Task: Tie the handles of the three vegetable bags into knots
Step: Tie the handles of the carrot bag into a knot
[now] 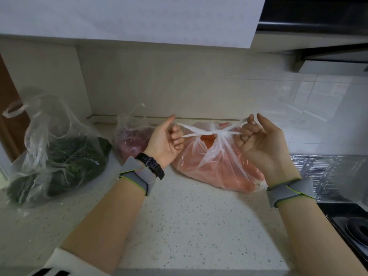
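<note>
Carrot bag [215,168] sits on the worktop [189,226]; left hand [165,144] grip curled round 1 handle [191,130], right hand [264,144] grip pinching the other, knot [216,133] taut between.

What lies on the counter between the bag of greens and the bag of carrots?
The head view shows a small bag with something purple between the bag of greens and the bag of carrots.

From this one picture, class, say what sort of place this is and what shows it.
Probably a home kitchen: speckled countertop, tiled wall, stove burner at the right edge.
</note>
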A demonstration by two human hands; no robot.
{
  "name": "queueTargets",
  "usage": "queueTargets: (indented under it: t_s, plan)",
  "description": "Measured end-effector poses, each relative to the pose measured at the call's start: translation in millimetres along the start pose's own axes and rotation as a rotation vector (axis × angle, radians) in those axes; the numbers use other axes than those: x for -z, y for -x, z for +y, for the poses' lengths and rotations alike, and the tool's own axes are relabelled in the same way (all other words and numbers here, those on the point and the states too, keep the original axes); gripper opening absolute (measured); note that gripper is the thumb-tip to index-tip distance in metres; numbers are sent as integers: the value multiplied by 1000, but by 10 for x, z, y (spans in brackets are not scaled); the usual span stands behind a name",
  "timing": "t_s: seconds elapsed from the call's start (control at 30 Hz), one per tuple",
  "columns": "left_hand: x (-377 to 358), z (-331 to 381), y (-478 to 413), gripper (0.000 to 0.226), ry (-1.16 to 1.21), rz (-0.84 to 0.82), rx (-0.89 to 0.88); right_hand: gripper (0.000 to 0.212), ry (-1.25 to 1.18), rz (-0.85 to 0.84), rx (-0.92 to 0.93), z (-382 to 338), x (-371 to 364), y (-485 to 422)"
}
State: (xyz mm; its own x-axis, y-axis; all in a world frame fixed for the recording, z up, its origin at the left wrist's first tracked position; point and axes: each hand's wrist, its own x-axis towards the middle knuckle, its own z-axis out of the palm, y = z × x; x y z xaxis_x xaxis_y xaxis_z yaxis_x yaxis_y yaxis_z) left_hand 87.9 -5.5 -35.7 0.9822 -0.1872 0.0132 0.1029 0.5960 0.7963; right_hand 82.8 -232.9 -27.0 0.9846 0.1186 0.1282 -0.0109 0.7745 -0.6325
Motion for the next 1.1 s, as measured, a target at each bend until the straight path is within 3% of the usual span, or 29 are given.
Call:
queueTargets:
  t_s: [0.13, 0.27, 0.37, 0.5, 0.53, 0.6, 0.67, 0.7, 0.77, 0.83, 0.93, 1.03, 1.1]
  plan:
    - [195, 65, -33, 57, -123, 166, 140, 45, 104, 305, -60, -135, 195, -93]
    - [367, 141, -42, 52, -125, 242, 214, 52, 116, 508, -223, -164, 408, -105]
    - [345, 126, -47, 48, 13, 207, 154, 45, 197, 469, -133, -168, 358, -105]
    - [89, 52, 50, 24, 229, 116, -120, 20, 4, 210, 76, -96, 174, -38]
    - [13, 7, 64, 24, 167, 91, -194, 17, -11, 143, 119, -61, 124, -23]
    - [-78, -115, 51, 43, -245, 82, -397, 21, 198, 77, 230, 12, -19, 47]
    - [-126, -243, 11, 77, -786, 109, -592, 19, 827, 127, 473, 132, -106, 90]
    - [-134, -302, -12, 92, -967, 107, -643, 29, 1179, 155, 576, 218, -100, 86]
    - [-133, -382, -72, 116, -1050, 3, -574, 67, 1656, 203, 703, 365, -11, 5]
    - [-118, -444, -163, 130, -1121, -44, -472, 83, 1715, 189, 701, 414, 52, -62]
    - [-97, -474, -275, 121, -1476, -40, -477, 88, 1730, 112, 538, 368, 156, -188]
    - [-135, -515, -369, 81, -1612, -228, -509, 91, 1731, 43, 456, 393, 191, -234]
    - [-144, -521, -412, 63, -1711, -246, -574, 76, 1826, 51, 425, 412, 242, -289]
